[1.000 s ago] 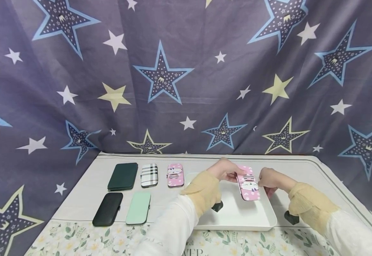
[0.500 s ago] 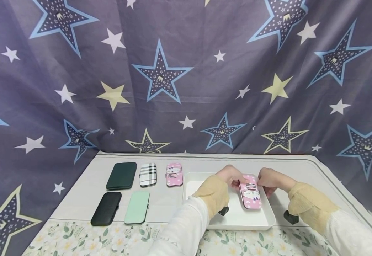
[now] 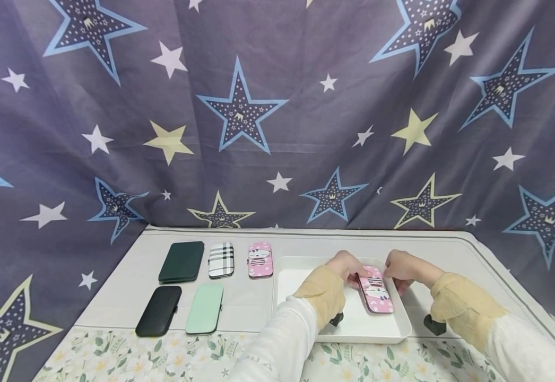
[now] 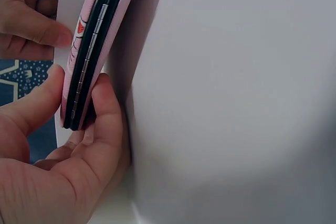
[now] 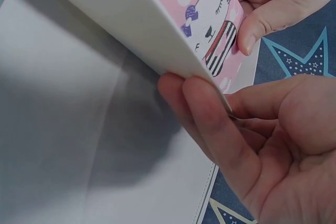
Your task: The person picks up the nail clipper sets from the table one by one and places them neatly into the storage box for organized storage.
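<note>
My left hand (image 3: 346, 263) pinches the far end of a pink hinged case (image 3: 378, 294) with a cartoon cat print, thumb on one face and fingers on the other. The case is over the right side of a white tray (image 3: 349, 338); whether it touches the tray floor I cannot tell. In the left wrist view, the dark edge with a metal hinge shows on the case (image 4: 94, 56). My right hand (image 3: 400, 269) holds the tray's right wall, and the right wrist view shows its fingers (image 5: 210, 114) outside that wall (image 5: 157, 30).
Left of the tray lie a second pink cartoon case (image 3: 260, 261), a plaid case (image 3: 221, 260), a dark green case (image 3: 181, 262), a black case (image 3: 158, 311) and a mint case (image 3: 204, 309). A star-patterned curtain (image 3: 277, 132) hangs behind the table.
The left hand has lowered the pink hinged case into the tray, slightly rightward and toward the front. The right hand keeps its place on the tray wall.
</note>
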Demonstrator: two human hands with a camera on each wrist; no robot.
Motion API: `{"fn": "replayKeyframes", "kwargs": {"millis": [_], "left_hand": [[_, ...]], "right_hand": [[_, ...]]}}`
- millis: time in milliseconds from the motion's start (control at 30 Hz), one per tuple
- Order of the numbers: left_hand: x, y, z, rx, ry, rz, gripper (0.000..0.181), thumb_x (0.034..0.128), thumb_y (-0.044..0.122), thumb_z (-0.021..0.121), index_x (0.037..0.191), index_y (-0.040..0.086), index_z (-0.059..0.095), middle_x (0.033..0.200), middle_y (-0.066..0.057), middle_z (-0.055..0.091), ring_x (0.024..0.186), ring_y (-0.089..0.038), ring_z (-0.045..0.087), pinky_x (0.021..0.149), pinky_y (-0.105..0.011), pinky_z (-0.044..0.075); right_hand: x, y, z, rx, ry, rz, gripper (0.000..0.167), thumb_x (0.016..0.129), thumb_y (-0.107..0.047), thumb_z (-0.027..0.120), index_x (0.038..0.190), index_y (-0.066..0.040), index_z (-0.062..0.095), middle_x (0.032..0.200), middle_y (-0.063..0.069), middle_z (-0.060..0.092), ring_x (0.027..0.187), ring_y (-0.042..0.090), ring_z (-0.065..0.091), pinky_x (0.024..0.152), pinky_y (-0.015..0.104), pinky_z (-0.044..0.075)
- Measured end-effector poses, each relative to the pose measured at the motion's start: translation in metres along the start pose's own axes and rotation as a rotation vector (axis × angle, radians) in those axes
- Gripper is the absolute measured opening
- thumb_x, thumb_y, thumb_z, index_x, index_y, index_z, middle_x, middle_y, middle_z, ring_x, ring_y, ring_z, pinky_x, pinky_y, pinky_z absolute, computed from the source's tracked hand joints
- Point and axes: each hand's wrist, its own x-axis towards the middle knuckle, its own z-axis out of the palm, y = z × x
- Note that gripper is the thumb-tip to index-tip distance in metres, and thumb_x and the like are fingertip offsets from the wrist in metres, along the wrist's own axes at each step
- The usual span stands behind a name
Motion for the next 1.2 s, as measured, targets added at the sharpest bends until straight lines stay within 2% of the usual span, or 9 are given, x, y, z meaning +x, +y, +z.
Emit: {"fn": "replayKeyframes", "kwargs": {"millis": [233,400,567,700,800,933,1000,1067,1200], "left_hand": [[-0.003,0.001,-0.002,-0.009,-0.009,0.008,0.013,0.0725,-0.017,0.068,0.079,-0.009,0.06,0.075,-0.019,0.064,0.085,-0.034,0.069,0.073,-0.032,0.058],[-0.001,0.0,-0.003,-0.022,-0.018,0.0,0.014,0.0726,-0.022,0.065,0.077,-0.011,0.056,0.078,-0.022,0.064,0.091,-0.037,0.067,0.074,-0.032,0.058],[-0.002,0.0,-0.002,-0.015,0.037,0.023,0.021,0.0712,-0.022,0.067,0.079,-0.01,0.052,0.076,-0.022,0.065,0.085,-0.036,0.069,0.069,-0.031,0.059],[-0.005,-0.001,-0.005,0.107,0.081,0.057,0.023,0.0694,-0.016,0.074,0.075,-0.008,0.053,0.066,-0.02,0.066,0.075,-0.033,0.071,0.064,-0.031,0.059],[-0.005,-0.003,-0.006,0.281,0.135,0.116,0.027,0.0665,-0.006,0.081,0.073,-0.006,0.055,0.057,-0.015,0.064,0.063,-0.027,0.07,0.055,-0.027,0.057],[-0.002,-0.004,-0.003,0.482,0.224,0.184,0.036,0.0614,0.003,0.087,0.079,-0.008,0.057,0.05,-0.012,0.062,0.045,-0.02,0.064,0.04,-0.021,0.05],[0.0,-0.006,-0.001,0.559,0.26,0.212,0.041,0.0589,0.006,0.089,0.081,-0.007,0.058,0.055,-0.013,0.061,0.038,-0.018,0.059,0.035,-0.02,0.045],[-0.002,-0.005,0.001,0.624,0.267,0.22,0.042,0.06,0.008,0.088,0.085,-0.007,0.058,0.063,-0.015,0.063,0.038,-0.017,0.058,0.035,-0.02,0.046],[-0.015,0.001,0.0,0.817,0.265,0.246,0.036,0.0665,0.014,0.083,0.091,-0.003,0.064,0.078,-0.014,0.065,0.053,-0.016,0.062,0.049,-0.023,0.052]], "right_hand": [[-0.001,-0.001,0.001,0.005,0.008,-0.007,0.019,0.085,0.0,0.051,0.094,0.014,0.059,0.058,0.013,0.062,0.045,0.016,0.062,0.048,0.029,0.056],[0.001,0.001,0.001,-0.01,0.008,-0.003,0.014,0.085,0.0,0.051,0.088,0.01,0.06,0.057,0.011,0.062,0.045,0.015,0.062,0.048,0.028,0.056],[0.003,0.001,0.001,-0.009,0.012,-0.005,0.013,0.085,0.0,0.05,0.084,0.007,0.06,0.056,0.01,0.062,0.044,0.014,0.061,0.048,0.028,0.056],[0.002,0.001,0.001,0.001,0.009,-0.003,0.013,0.085,0.0,0.051,0.086,0.009,0.06,0.057,0.011,0.062,0.045,0.015,0.062,0.049,0.028,0.056],[0.001,0.001,0.002,0.006,0.013,0.005,0.014,0.086,0.0,0.051,0.088,0.01,0.06,0.058,0.012,0.063,0.046,0.015,0.062,0.049,0.029,0.056],[0.001,0.001,0.003,0.007,0.018,0.011,0.015,0.086,0.0,0.051,0.091,0.012,0.059,0.058,0.013,0.063,0.046,0.016,0.062,0.049,0.029,0.056],[0.001,0.001,0.003,0.008,0.017,0.011,0.016,0.086,0.0,0.051,0.092,0.012,0.059,0.059,0.013,0.063,0.046,0.016,0.063,0.049,0.029,0.056],[0.001,0.001,0.003,0.007,0.018,0.01,0.015,0.086,0.0,0.051,0.091,0.011,0.059,0.059,0.012,0.063,0.046,0.016,0.062,0.049,0.029,0.056],[0.001,0.0,0.002,0.006,0.023,0.006,0.013,0.085,0.0,0.051,0.088,0.01,0.06,0.058,0.012,0.063,0.046,0.016,0.062,0.049,0.029,0.056]]}}
